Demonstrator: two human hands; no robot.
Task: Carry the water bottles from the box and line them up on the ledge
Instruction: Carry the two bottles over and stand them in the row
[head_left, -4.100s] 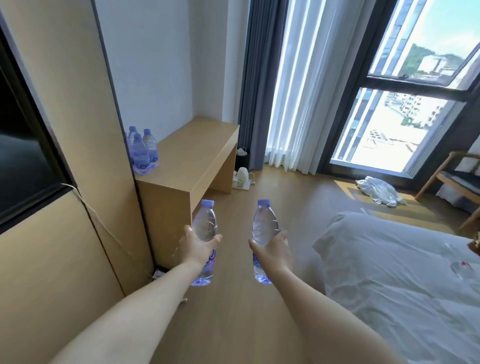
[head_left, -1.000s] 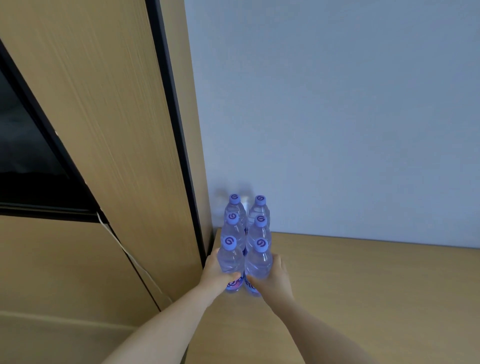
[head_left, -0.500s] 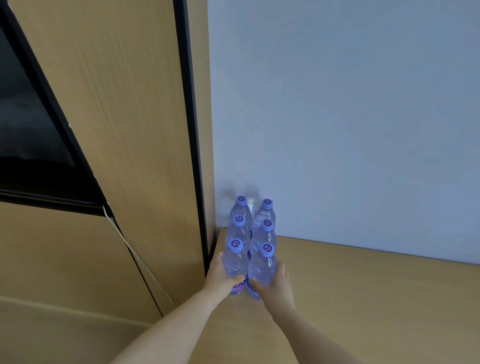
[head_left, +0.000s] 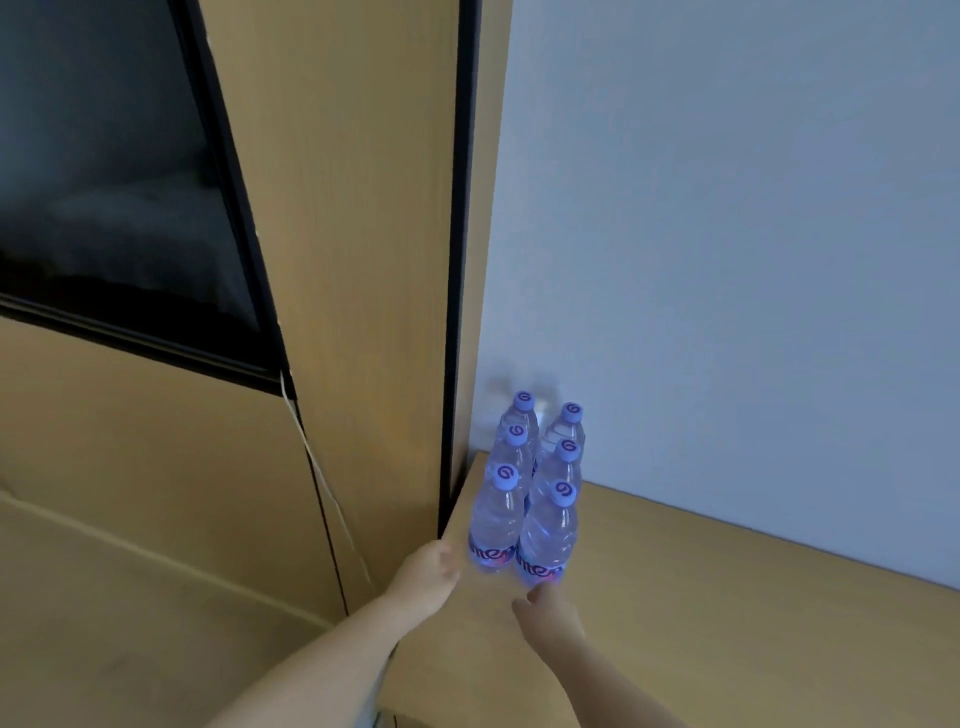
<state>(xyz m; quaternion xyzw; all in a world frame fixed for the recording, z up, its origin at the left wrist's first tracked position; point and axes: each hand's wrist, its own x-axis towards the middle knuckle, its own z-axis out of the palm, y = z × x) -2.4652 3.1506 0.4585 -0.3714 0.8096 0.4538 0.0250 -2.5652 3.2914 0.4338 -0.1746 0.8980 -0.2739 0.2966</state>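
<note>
Where the pale wooden ledge (head_left: 727, 613) meets the grey wall (head_left: 727, 234), six clear plastic bottles (head_left: 535, 493) stand upright in two touching rows, lilac caps printed with a swirl. Purple lettering on the near labels is only partly readable. The left hand (head_left: 426, 571) and right hand (head_left: 550, 613) hang just short of them, fingers loosely curled, holding nothing.

You are in what looks like a hotel room or bedroom: a light wood surface (head_left: 727, 597) is built against a plain pale wall (head_left: 727, 234), beside a tall wood-veneer panel (head_left: 358, 260) holding a dark glossy screen (head_left: 104, 182), with a thin cord (head_left: 322, 483) hanging from it. Six small water bottles (head_left: 524, 499) stand grouped in the corner
</note>
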